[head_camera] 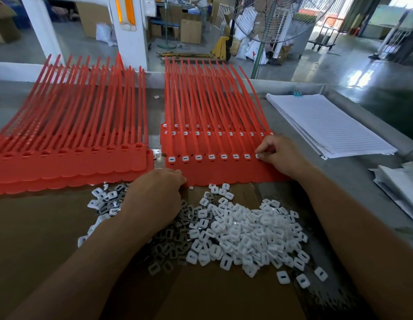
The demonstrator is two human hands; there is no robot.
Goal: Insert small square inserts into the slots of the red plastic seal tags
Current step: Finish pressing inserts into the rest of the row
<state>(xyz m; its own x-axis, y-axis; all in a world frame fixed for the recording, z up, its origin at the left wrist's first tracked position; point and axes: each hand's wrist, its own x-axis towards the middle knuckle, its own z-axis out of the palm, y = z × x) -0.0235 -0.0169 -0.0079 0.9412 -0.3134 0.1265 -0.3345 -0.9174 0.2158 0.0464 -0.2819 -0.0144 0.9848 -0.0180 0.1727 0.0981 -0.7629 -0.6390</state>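
Two batches of red tags (200, 112) on the table (346, 179): left batch (69, 165) with slots empty, right batch (224, 173) with white squares fitted. Three stepped rows of filled slots visible in the right batch. Eight counted along the nearest row, the eighth half hidden by fingers. The two farther rows crossed by straps, not safely countable. Loose inserts (247, 232) heaped on brown cardboard (39, 239) in front of the tags, far too many to count, with darker grey pieces (175, 241) mixed in toward the left. One sheaf of lined paper (332, 128) off to the right.

Two hands. Right hand (281, 155) curled, thumb and forefinger pinching an insert (257, 155) at the eighth slot of the nearest row, near the right end of the right batch. Left hand (154, 199) knuckles up over the left part of the heap, fingers bent down among the pieces, fingertips right at the near edge of the right batch. Underside hidden, so gripping or not: cannot tell.

Heap directly below both hands, between the forearms. Left batch just beyond and left of the left hand, untouched.
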